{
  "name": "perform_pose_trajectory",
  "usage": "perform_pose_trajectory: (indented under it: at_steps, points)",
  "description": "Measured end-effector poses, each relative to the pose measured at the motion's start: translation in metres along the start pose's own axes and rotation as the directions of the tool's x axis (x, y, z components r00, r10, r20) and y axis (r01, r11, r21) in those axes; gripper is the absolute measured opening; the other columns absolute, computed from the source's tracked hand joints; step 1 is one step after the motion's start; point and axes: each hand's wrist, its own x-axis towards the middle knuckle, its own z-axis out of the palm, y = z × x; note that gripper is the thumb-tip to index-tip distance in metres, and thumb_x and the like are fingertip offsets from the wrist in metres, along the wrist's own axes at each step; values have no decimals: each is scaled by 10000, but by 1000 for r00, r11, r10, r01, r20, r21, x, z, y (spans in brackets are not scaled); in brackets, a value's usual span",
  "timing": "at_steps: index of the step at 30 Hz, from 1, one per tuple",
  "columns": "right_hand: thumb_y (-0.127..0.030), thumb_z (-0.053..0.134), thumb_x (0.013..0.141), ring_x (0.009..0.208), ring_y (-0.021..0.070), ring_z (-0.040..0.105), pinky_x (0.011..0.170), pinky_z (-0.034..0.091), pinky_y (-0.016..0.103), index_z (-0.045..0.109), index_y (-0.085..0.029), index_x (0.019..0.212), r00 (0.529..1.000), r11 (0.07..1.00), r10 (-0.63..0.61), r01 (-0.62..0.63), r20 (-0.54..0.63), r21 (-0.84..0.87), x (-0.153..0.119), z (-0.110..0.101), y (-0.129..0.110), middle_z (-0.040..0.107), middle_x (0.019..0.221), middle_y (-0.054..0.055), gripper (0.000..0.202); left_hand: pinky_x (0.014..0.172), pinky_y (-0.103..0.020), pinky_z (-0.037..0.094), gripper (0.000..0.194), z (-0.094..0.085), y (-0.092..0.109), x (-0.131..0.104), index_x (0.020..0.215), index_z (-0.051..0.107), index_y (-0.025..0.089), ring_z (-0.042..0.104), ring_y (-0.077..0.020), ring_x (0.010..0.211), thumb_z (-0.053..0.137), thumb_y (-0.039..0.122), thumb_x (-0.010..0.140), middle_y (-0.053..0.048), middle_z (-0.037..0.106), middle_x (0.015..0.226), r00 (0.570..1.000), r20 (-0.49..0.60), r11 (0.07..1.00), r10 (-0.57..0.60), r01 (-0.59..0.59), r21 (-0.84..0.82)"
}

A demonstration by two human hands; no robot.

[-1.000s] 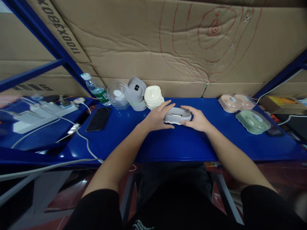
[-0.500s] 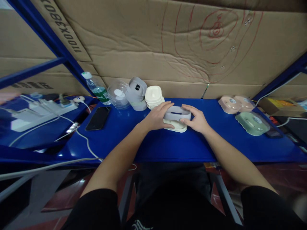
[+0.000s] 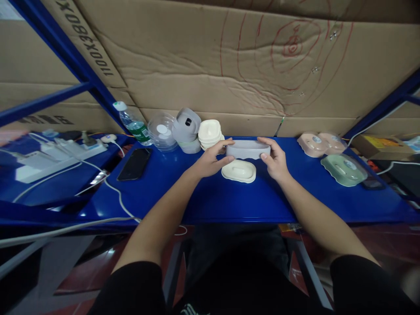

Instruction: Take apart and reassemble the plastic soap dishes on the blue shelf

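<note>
A grey plastic box-like piece (image 3: 248, 150) with a wavy lower edge is held by its two ends, raised just behind a cream oval tray (image 3: 239, 171). My left hand (image 3: 213, 159) grips the left end, thumb in front and fingers behind. At the right end, my right hand (image 3: 274, 158) pinches it between thumb and fingers. The cream tray lies on the blue table and has a shallow hollow and a scalloped rim. Behind my left hand stands a stack of cream lids or trays (image 3: 210, 133).
Left of the stack are grey plastic parts (image 3: 187, 127), clear plastic bowls (image 3: 161, 131), a water bottle (image 3: 133, 122) and a black phone (image 3: 134, 164). Peach cases (image 3: 313, 144) and a green case (image 3: 343, 169) lie to the right. Cardboard (image 3: 183, 57) closes off the back.
Both hands have lifted the grey piece off the cream tray and tilted it, so its wavy edge shows. The tray now lies uncovered on the table.
</note>
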Motion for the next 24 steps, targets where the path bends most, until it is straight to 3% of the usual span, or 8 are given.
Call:
perform_pose_trajectory:
  at_steps: [3, 5, 7, 9, 12, 18, 21, 24]
  points:
    - [-846, 495, 927, 1519, 403, 485, 1200, 444, 621, 217, -277, 1721, 994, 999, 35, -31, 108, -38, 1, -4, -2, 439, 1692, 194, 1016, 1104, -523, 570, 471, -6, -1, 1, 1344, 616, 247, 654, -313, 1356, 687, 529, 974, -183, 609, 1529, 999, -44, 1000, 4, -3, 30]
    - [-816, 572, 916, 1576, 401, 413, 1229, 410, 638, 38, -304, 1747, 963, 995, 62, -40, 263, -88, 2, -11, -4, 281, 1782, 169, 1113, 1163, -558, 518, 475, -20, -1, 1, 1340, 612, 267, 587, -322, 1431, 716, 513, 947, -159, 598, 1531, 981, -192, 985, 24, 10, 175]
    - [-770, 684, 880, 1611, 400, 352, 1275, 330, 667, 152, -340, 1742, 882, 986, 79, 0, 464, -166, 2, -19, -4, 283, 1788, 129, 1100, 1221, -613, 437, 500, -39, -2, 0, 1347, 607, 287, 482, -349, 1519, 747, 491, 913, -138, 533, 1589, 920, -390, 929, 40, 110, 354]
    - [-727, 777, 828, 1620, 419, 323, 1294, 226, 727, 384, -366, 1676, 758, 961, 141, 50, 637, -273, 0, -27, -3, 392, 1742, 113, 1002, 1251, -665, 358, 534, -58, -6, -2, 1354, 611, 291, 381, -392, 1577, 778, 466, 878, -129, 442, 1661, 836, -547, 843, 42, 264, 468]
    - [-604, 883, 763, 1568, 458, 410, 1251, 180, 819, 599, -379, 1535, 634, 905, 265, 95, 726, -414, -4, -34, 3, 533, 1650, 119, 853, 1269, -693, 272, 595, -78, -17, -5, 1382, 615, 272, 303, -441, 1601, 799, 447, 844, -145, 365, 1712, 757, -653, 748, 28, 417, 516]
    - [-238, 793, 855, 1395, 352, 630, 1198, 447, 654, 789, -340, 1252, 652, 914, 205, 139, 730, -381, -2, -28, 11, 658, 1508, 76, 411, 1258, -657, 257, 673, -85, -40, -10, 1449, 603, 257, 380, -428, 1554, 775, 490, 842, -173, 418, 1697, 759, -650, 665, -24, 498, 557]
    - [-247, 806, 847, 1427, 341, 598, 1180, 489, 585, 826, -307, 1037, 687, 943, 119, 147, 717, -298, -2, -22, 10, 590, 1569, 66, 201, 1239, -650, 281, 714, -83, -46, -10, 1481, 589, 266, 396, -418, 1549, 779, 502, 835, -176, 439, 1687, 767, -640, 645, -45, 511, 568]
    - [-311, 779, 894, 1440, 319, 583, 1194, 474, 576, 805, -296, 1003, 683, 973, 53, 129, 728, -192, -2, -21, 5, 571, 1572, 65, 113, 1232, -665, 281, 763, -79, -48, -9, 1521, 564, 267, 392, -424, 1553, 784, 510, 831, -185, 431, 1691, 782, -622, 649, -44, 496, 577]
